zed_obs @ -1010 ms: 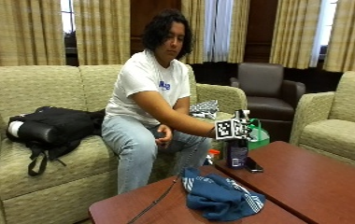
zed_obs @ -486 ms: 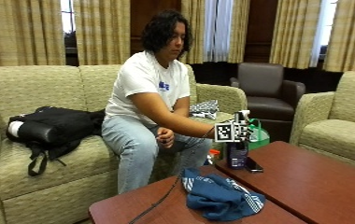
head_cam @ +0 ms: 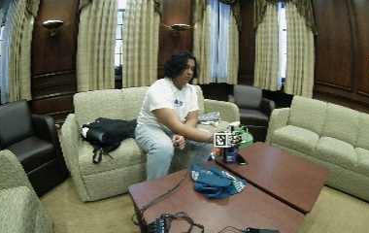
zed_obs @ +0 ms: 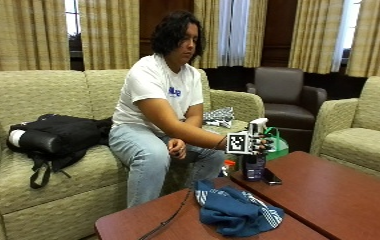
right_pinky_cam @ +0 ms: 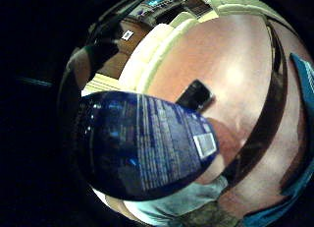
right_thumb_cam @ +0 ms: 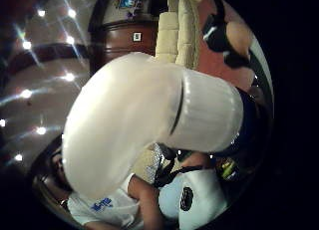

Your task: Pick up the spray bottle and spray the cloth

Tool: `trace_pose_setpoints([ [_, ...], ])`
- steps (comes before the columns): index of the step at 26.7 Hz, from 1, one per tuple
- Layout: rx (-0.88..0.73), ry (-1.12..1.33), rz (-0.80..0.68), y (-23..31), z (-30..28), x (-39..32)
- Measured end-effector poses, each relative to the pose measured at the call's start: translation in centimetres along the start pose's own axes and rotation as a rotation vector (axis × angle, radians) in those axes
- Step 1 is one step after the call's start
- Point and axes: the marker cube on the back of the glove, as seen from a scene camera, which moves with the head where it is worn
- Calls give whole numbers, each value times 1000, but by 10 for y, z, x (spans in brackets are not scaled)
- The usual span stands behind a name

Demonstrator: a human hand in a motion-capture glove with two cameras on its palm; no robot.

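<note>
Wood table [zed_obs: 350, 195], hand [zed_obs: 262, 143] round btl [zed_obs: 253, 166]

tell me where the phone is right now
In the outside view the phone lies flat on the table, just beside the spray bottle that the right hand grips, on the side away from the cloth.

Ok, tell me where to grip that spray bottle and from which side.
Grip the bottle at the narrow neck just under its white spray head, coming from the sofa side. It stands upright at the table edge, and the phone lies on its far side. The right hand is already at the head.
</note>
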Motion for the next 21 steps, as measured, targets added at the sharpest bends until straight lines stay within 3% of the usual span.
trace_pose_setpoints([
  [5, 71, 182, 28, -4, -11, 12],
  [21, -6, 371, 56, 76, -58, 17],
])
